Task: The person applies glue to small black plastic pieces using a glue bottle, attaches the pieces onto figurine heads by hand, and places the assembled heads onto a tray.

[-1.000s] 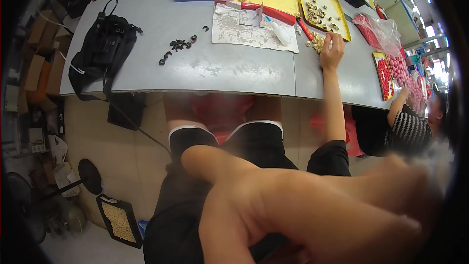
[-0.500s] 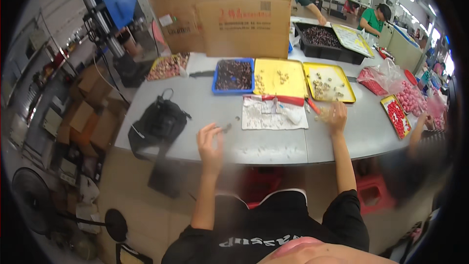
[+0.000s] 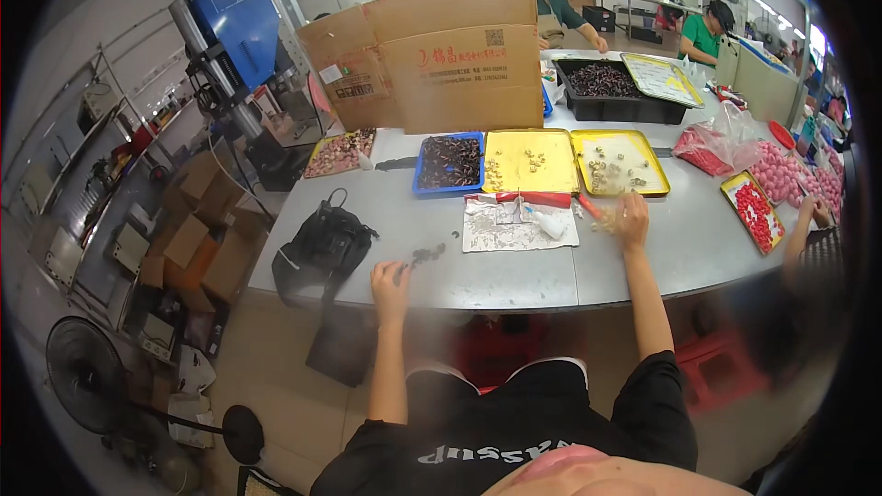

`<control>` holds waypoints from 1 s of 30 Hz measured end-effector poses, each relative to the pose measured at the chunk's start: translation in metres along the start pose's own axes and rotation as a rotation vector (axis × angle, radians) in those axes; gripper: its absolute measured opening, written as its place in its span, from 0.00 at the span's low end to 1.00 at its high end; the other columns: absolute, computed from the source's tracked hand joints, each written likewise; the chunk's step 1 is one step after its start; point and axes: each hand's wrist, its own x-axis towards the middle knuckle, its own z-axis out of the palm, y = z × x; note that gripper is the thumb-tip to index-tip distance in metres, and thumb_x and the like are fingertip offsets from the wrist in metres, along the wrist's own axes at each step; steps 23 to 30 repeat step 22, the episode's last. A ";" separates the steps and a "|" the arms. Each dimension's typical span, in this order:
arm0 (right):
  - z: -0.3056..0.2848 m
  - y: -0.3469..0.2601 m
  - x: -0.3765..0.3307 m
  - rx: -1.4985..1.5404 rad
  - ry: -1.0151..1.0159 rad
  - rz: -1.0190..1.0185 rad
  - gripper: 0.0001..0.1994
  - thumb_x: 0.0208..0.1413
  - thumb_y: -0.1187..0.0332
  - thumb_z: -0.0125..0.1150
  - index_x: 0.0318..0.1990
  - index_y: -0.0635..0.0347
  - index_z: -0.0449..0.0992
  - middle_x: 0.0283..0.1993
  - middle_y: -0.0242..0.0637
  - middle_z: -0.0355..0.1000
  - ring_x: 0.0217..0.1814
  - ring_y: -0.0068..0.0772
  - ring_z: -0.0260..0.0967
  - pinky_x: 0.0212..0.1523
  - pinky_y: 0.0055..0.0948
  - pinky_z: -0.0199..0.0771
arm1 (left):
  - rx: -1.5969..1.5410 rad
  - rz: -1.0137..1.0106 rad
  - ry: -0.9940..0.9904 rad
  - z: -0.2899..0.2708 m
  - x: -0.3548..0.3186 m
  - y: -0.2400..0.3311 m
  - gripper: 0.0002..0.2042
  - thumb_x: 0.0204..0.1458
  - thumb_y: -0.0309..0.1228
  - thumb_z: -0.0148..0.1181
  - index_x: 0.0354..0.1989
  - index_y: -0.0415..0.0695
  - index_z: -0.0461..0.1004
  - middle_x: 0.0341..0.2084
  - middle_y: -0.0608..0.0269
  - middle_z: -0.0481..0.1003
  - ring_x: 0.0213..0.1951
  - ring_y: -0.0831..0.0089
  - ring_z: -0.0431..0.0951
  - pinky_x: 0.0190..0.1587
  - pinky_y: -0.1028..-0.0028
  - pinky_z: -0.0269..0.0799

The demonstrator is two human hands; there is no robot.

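Observation:
My left hand (image 3: 390, 289) is over the near left part of the metal table, fingers drawn together on a small dark piece. Just beyond it lie loose small dark pieces (image 3: 428, 255). My right hand (image 3: 631, 220) is at the near edge of a yellow-rimmed tray (image 3: 632, 190) with small gold-and-pale pieces on it. Its fingers are closed, and what they hold is hidden. Small yellowish clear bits (image 3: 603, 219) lie beside it, next to a red-orange stick-like tool (image 3: 588, 207). A stained white sheet (image 3: 491, 237) lies between my hands, bearing a white squeeze bottle (image 3: 548, 222).
Behind the sheet stand a yellow tray (image 3: 514, 145) and a blue tray (image 3: 419, 174) of dark pieces. A black bag (image 3: 322, 243) sits at left. A large cardboard box (image 3: 459, 69) blocks the far side. Red and pink pieces (image 3: 779, 174) lie at right, near another person's hand (image 3: 812, 211).
My left hand has drawn slightly nearer and its fingers have closed up. More dark pieces show beyond it. My right hand stays near the tray, and the whole view has shifted a little.

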 end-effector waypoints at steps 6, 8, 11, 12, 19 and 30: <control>-0.003 -0.004 0.000 0.059 -0.024 0.034 0.04 0.54 0.74 0.49 0.29 0.64 0.67 0.29 0.45 0.65 0.35 0.48 0.64 0.38 0.42 0.64 | -0.086 0.019 0.044 0.000 -0.001 -0.008 0.05 0.45 0.24 0.64 0.31 0.38 0.78 0.28 0.57 0.73 0.31 0.64 0.74 0.37 0.71 0.70; -0.003 -0.005 0.000 0.068 -0.029 0.042 0.04 0.54 0.74 0.49 0.29 0.64 0.68 0.29 0.45 0.64 0.35 0.49 0.64 0.38 0.42 0.64 | -0.102 -0.035 0.006 -0.001 -0.002 -0.009 0.05 0.45 0.26 0.64 0.30 0.40 0.77 0.29 0.57 0.74 0.34 0.61 0.74 0.39 0.68 0.69; -0.003 -0.009 0.000 0.070 -0.043 0.051 0.04 0.55 0.74 0.49 0.30 0.64 0.68 0.30 0.46 0.65 0.35 0.49 0.64 0.38 0.42 0.64 | -0.111 -0.061 -0.004 -0.002 -0.002 -0.014 0.05 0.45 0.26 0.64 0.29 0.39 0.77 0.29 0.57 0.74 0.34 0.61 0.74 0.39 0.68 0.69; -0.002 -0.010 -0.002 0.080 -0.043 0.050 0.04 0.55 0.74 0.49 0.30 0.64 0.68 0.30 0.46 0.65 0.35 0.49 0.64 0.38 0.42 0.64 | -0.103 -0.032 0.021 -0.003 -0.002 -0.017 0.04 0.45 0.24 0.63 0.28 0.38 0.76 0.28 0.57 0.74 0.30 0.64 0.76 0.37 0.71 0.71; -0.002 -0.002 0.000 0.171 0.001 0.100 0.07 0.58 0.72 0.48 0.31 0.66 0.69 0.30 0.46 0.66 0.36 0.47 0.65 0.39 0.39 0.65 | -0.093 -0.108 -0.074 -0.001 -0.001 -0.017 0.08 0.49 0.31 0.61 0.36 0.42 0.76 0.34 0.54 0.76 0.41 0.57 0.75 0.46 0.64 0.68; -0.015 -0.041 0.015 0.504 -0.025 0.291 0.10 0.62 0.70 0.47 0.31 0.66 0.71 0.29 0.44 0.68 0.32 0.39 0.66 0.39 0.35 0.66 | -0.026 -0.141 -0.110 -0.018 -0.001 0.002 0.08 0.49 0.30 0.62 0.37 0.42 0.76 0.34 0.55 0.76 0.41 0.63 0.76 0.46 0.67 0.69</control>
